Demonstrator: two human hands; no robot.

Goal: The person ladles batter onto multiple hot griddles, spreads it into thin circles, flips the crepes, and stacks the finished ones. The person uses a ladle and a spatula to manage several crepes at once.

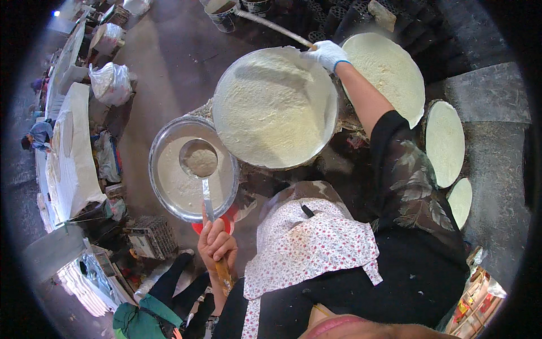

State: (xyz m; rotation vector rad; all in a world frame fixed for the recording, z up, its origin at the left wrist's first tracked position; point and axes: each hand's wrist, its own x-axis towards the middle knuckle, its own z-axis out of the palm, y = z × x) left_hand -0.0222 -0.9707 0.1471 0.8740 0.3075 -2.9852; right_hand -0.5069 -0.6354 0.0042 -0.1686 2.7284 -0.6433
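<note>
Bare fingers of my left hand (217, 243) are wrapped around the wooden handle of a metal ladle (206, 198). Its round bowl hangs over a wide metal basin (153, 169) of pale, creamy batter (175, 189), and there is some batter in the bowl. To the right lies a big round griddle covered by a pale yellow sheet (271, 107). At that sheet's upper right edge, my right hand (327, 55) in a white glove is closed on the end of a long pale stick (276, 28). The stick slants up to the left, toward a bucket.
More round griddles with pale sheets stand at the right: a large one (387, 73) and smaller ones (446, 144) beyond it. Buckets (223, 14) are at the top. Below the basin is a red container (228, 220). Another person in green (147, 316) is at lower left.
</note>
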